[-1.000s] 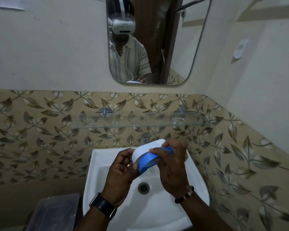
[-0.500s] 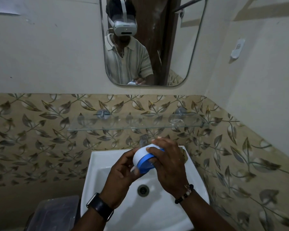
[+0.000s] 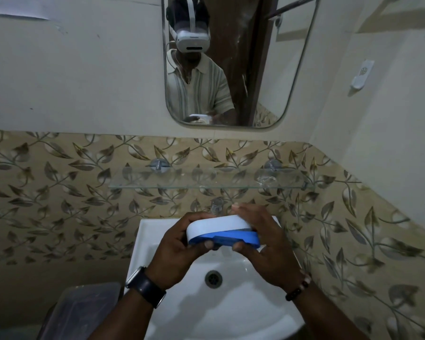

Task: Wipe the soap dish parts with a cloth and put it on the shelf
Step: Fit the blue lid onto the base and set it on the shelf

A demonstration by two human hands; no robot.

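The soap dish point(image 3: 219, 228) has a white upper part and a blue lower part. It lies level over the white sink point(image 3: 231, 307), held between both hands. My left hand point(image 3: 179, 251) grips its left end with the thumb under the blue part. My right hand point(image 3: 263, 244) wraps its right end, fingers over the top. The empty glass shelf point(image 3: 206, 182) hangs on the tiled wall a little above and behind the dish. No cloth is visible.
A chrome tap point(image 3: 217, 204) stands behind the dish at the sink's back edge. A mirror point(image 3: 231, 62) hangs above the shelf. A clear plastic bin point(image 3: 79, 312) sits low at the left. A white hook point(image 3: 361, 74) is on the right wall.
The soap dish has turned from a tilted, end-on pose to lying level and lengthwise between my hands. My right hand shifted to its right end.
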